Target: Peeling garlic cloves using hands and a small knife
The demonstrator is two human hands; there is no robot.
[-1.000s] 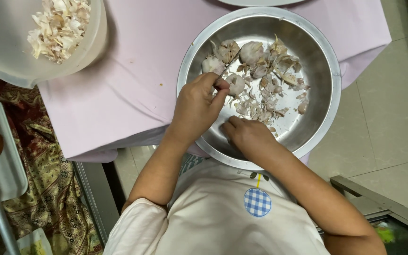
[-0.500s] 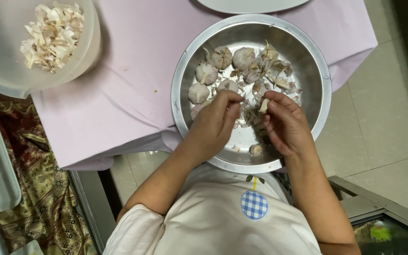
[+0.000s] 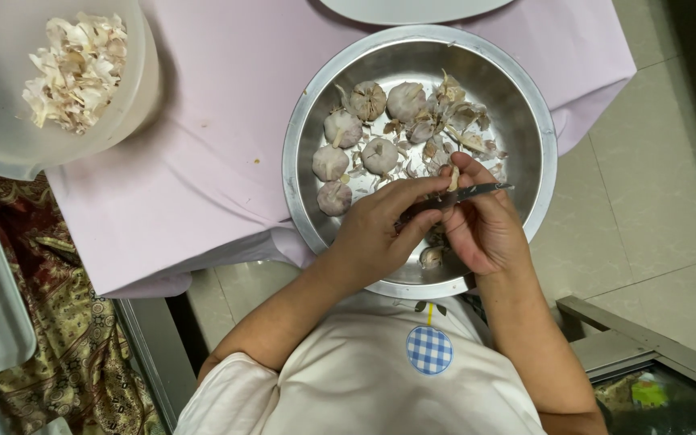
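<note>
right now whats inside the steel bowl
Inside the steel bowl lie whole garlic bulbs and loose papery skins, plus one clove near the rim. Both hands cover the lower middle, so anything beneath them is hidden.

Just below the near rim of the round steel bowl (image 3: 300, 205), a round label-like patch (image 3: 429, 350), checked in blue and white, sits on the cream shirt, with a short yellow tab at its top edge. Well below and to the right of the bowl, in the bottom corner behind a grey metal frame, lies a small green packet (image 3: 651, 395) with a yellow and red patch, too blurred to tell more.
</note>
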